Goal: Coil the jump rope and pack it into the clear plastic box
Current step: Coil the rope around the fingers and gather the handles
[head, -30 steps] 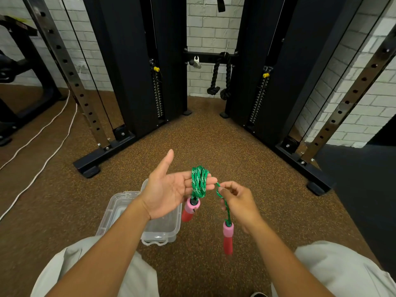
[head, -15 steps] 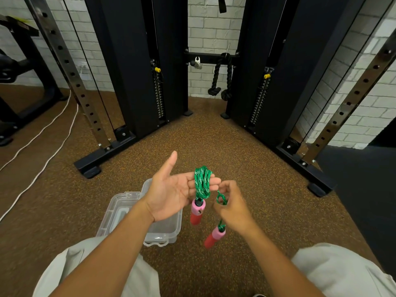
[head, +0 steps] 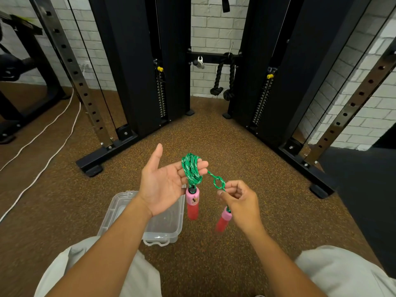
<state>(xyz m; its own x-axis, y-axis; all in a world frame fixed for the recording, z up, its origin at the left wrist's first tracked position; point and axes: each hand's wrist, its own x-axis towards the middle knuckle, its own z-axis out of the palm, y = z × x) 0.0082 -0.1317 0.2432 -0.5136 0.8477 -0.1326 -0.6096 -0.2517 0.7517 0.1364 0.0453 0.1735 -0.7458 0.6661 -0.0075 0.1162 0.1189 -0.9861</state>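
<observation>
A green jump rope (head: 191, 169) is wound in several loops around the fingers of my left hand (head: 165, 181), which is held palm up with the thumb raised. One pink and red handle (head: 192, 203) hangs from those loops. My right hand (head: 240, 200) pinches the rope's free end, which forms a small loop (head: 219, 182) between the two hands. The second handle (head: 223, 220) dangles below my right hand, blurred. The clear plastic box (head: 165, 230) sits open on the floor under my left forearm, with its lid (head: 111, 211) lying to the left.
Black cable machine columns (head: 137, 67) and their base feet (head: 92, 166) flank a brown speckled floor ahead. A perforated steel upright (head: 342, 116) leans at right. White cables (head: 49, 129) run across the floor at left. My knees (head: 334, 273) fill the bottom.
My right hand has drawn slightly away from the left, and a small loop has formed in the free rope. The second handle has swung up under my right hand.
</observation>
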